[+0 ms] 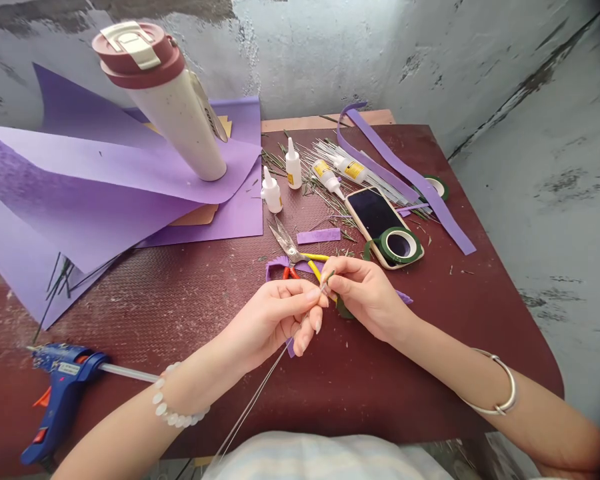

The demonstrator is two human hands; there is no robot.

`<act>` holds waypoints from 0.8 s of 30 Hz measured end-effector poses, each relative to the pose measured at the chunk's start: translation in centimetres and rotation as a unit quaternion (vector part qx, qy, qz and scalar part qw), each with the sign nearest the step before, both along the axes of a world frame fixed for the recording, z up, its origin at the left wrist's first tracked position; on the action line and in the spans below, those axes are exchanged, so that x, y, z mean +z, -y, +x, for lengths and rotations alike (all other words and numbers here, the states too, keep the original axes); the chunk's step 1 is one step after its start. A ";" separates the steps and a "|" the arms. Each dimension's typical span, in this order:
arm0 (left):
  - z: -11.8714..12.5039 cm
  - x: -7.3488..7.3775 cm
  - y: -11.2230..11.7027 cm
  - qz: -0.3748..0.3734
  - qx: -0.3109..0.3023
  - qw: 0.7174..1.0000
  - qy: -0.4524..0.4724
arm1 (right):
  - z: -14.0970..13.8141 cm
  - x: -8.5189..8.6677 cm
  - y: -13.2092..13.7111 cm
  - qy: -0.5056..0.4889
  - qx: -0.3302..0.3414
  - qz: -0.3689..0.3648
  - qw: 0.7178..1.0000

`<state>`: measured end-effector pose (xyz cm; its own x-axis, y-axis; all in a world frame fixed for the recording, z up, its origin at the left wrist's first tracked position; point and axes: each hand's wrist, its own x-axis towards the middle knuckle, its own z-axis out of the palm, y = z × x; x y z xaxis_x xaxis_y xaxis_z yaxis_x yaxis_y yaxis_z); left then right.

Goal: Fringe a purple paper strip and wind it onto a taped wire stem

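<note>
My left hand [270,323] and my right hand [365,297] meet above the maroon table, their fingertips pinching the upper end of a thin pale wire [275,373]. The wire runs down past my left hand toward the table's near edge. A strip of dark green floral tape [344,308] hangs below my right fingers, and a small purple paper piece [291,347] sits on the wire under my left hand. Just beyond my hands lie yellow-handled scissors [286,243], partly over purple paper scraps [275,270].
A blue hot glue gun [65,380] lies at the left front. Purple paper sheets [105,200] and a white tumbler [175,113] fill the back left. Glue bottles [293,167], wires, a phone [375,219], green tape rolls [400,245] and purple strips [405,180] lie behind, with walls beyond.
</note>
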<state>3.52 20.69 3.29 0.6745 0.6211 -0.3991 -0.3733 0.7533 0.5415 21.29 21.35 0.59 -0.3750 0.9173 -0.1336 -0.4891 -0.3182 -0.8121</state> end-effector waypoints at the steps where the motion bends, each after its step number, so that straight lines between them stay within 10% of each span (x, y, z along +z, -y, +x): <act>1: 0.0 0.0 0.0 -0.004 -0.001 1.000 0.009 | 0.0 0.0 0.0 -0.002 0.004 0.001 1.000; 13: -0.1 -0.7 0.0 -0.043 -0.053 0.995 0.072 | 0.1 0.4 0.1 -0.016 0.050 0.024 0.998; 24: 0.1 -0.4 -0.7 0.136 0.013 0.972 -0.191 | 2.2 2.2 -2.3 0.085 -0.031 -0.101 0.991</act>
